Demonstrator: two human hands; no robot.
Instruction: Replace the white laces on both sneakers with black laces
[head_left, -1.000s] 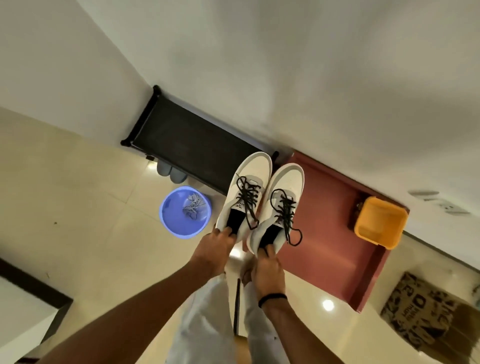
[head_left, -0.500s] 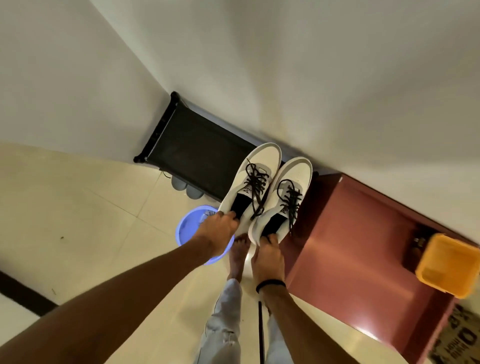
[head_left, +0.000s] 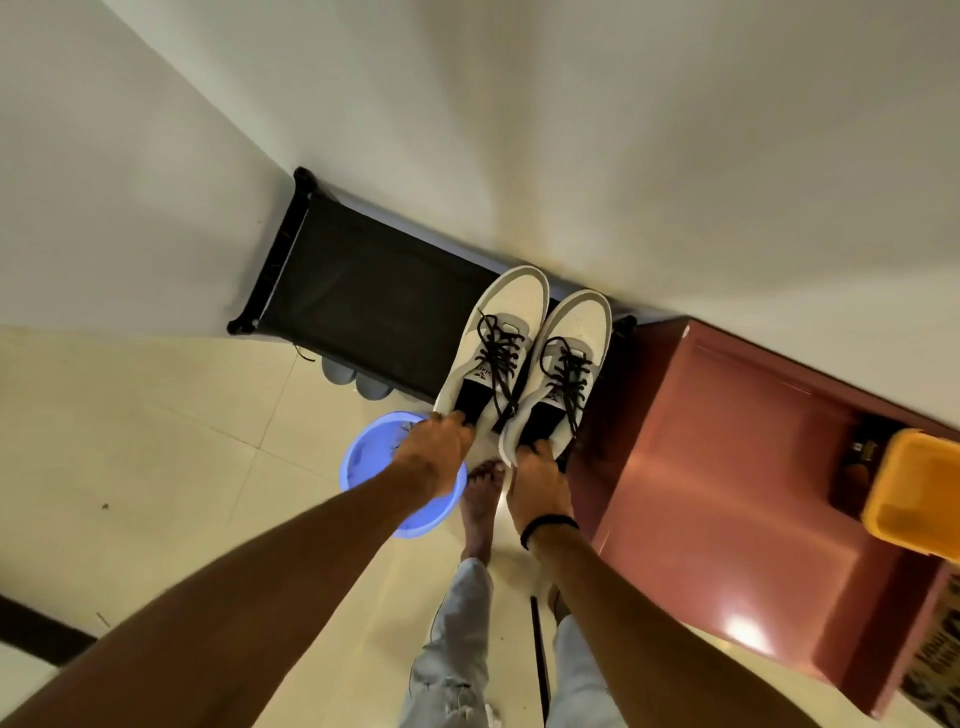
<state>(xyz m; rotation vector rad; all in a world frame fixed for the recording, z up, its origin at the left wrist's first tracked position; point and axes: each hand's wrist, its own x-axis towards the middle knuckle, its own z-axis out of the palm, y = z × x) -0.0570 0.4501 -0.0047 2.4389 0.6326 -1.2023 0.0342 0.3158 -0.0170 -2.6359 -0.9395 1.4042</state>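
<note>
Two sneakers, black-laced: left hand (head_left: 434, 457) pinches left sneaker (head_left: 491, 345) heel, right hand (head_left: 537, 475) grips right sneaker (head_left: 563, 374) heel. Lower level onto black rack (head_left: 363, 306), toes wallward.

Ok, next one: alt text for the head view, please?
Two bare hands, left hand and right hand, each hold a white sneaker with black laces, left sneaker and right sneaker, by the heel above a black fabric rack. A blue plastic basin sits on the tiled floor below.

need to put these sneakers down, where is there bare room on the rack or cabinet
The black rack top is bare from its left corner post to the left sneaker. The red cabinet top is bare between the right sneaker and the yellow bin. It is crowded below the hands, around the blue basin.
</note>
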